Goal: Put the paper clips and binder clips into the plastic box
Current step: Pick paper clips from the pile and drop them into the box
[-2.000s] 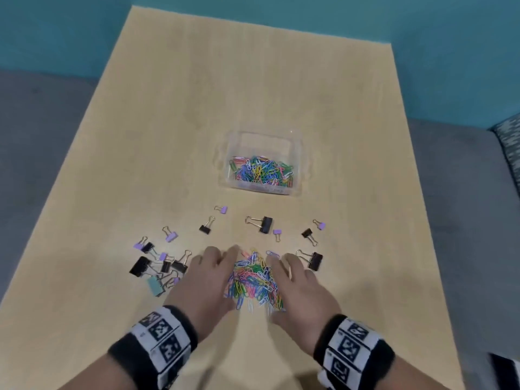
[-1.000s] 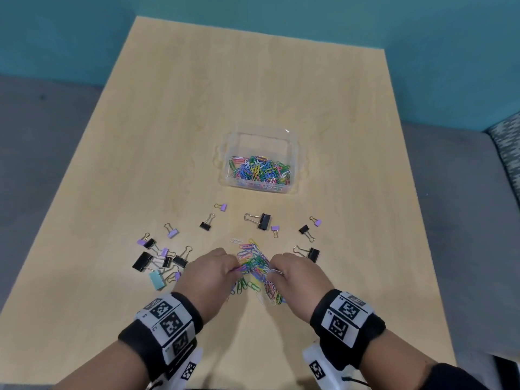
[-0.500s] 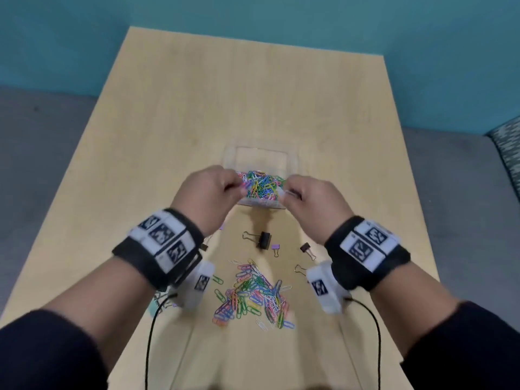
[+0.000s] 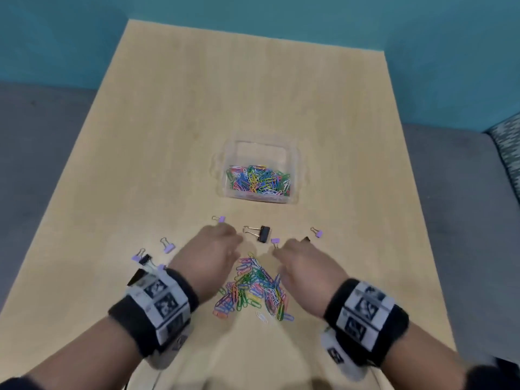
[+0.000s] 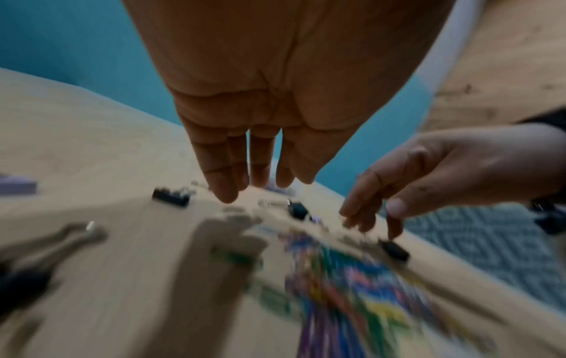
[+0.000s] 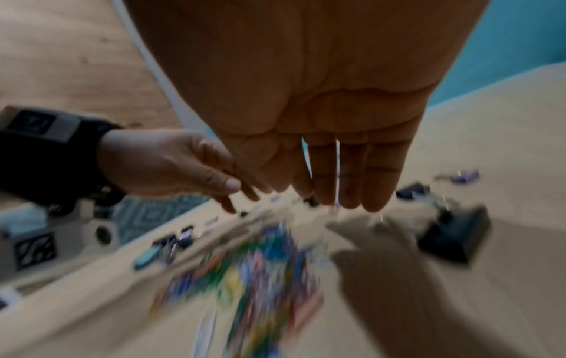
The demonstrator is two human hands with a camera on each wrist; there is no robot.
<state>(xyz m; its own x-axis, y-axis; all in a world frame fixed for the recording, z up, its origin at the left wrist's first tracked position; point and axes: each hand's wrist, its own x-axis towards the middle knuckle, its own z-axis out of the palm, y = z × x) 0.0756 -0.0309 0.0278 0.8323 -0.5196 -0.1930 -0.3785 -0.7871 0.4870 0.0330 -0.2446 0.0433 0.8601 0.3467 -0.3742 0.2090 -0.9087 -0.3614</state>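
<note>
plastic box (image 4: 292, 153) sits mid-table at 12 o'clock from your hands, clear, with a layer of coloured paper clips in the box (image 4: 257, 178) bunched along its near side. loose paper clip pile (image 4: 251, 288) lies on the wooden table (image 4: 168, 136) at 6 o'clock from the box, between your two hands.

your left hand (image 4: 208, 257) hangs over the pile's 9 o'clock edge, palm down, fingers straight and close together, pointing at the table, holding nothing. your right hand (image 4: 306, 266) is over the 3 o'clock edge, fingers extended downward and loose, also empty. whether fingertips touch the table: cannot tell, wrist views are motion-blurred.

large black binder clip (image 4: 263, 233) lies between pile and box, just past your fingertips at 12 o'clock. small purple binder clip (image 4: 275, 242) just beside it at 4 o'clock. more purple ones: one (image 4: 221, 219) at 10 o'clock of the left hand, one (image 4: 318, 233) at 2 o'clock of the right hand, one (image 4: 168, 246) at 9 o'clock of the left hand. cluster of small binder clips (image 4: 143, 258) sits partly hidden by your left wristband (image 4: 157, 302).
</note>
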